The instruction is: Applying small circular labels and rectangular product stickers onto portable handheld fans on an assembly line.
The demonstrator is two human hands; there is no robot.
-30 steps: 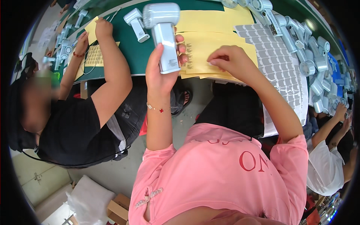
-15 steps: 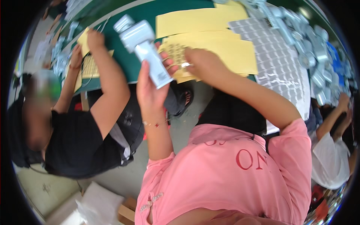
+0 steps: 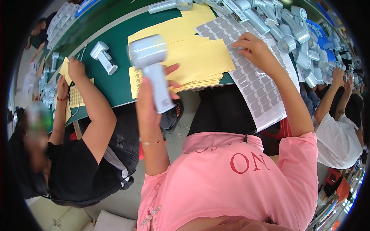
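Observation:
My left hand (image 3: 146, 98) grips a pale blue handheld fan (image 3: 158, 82) by its handle, its round head up and blurred by motion. The fan is above the near edge of the table. Over a white sheet of grey stickers (image 3: 250, 88), my right hand (image 3: 252, 50) hovers with its fingers apart, close to the sheet's left edge. I see nothing in those fingers. Behind the held fan lies a stack of yellow sheets (image 3: 204, 57), one bearing rows of small marks. Left of it, a second handheld fan (image 3: 104, 57) rests on the green tabletop (image 3: 121, 82).
A large heap of similar fans (image 3: 296, 34) fills the far right, around a blue bin (image 3: 322, 34). One more fan (image 3: 169, 5) lies at the far edge. On my left a co-worker in black (image 3: 77, 165) handles yellow sheets; at right sits a person in white (image 3: 337, 142).
My right hand has left the yellow sheets beside the fan and moved right, over the sticker sheet, its fingers spreading. The fan stays in my left hand, turned more upright. The whole view has shifted.

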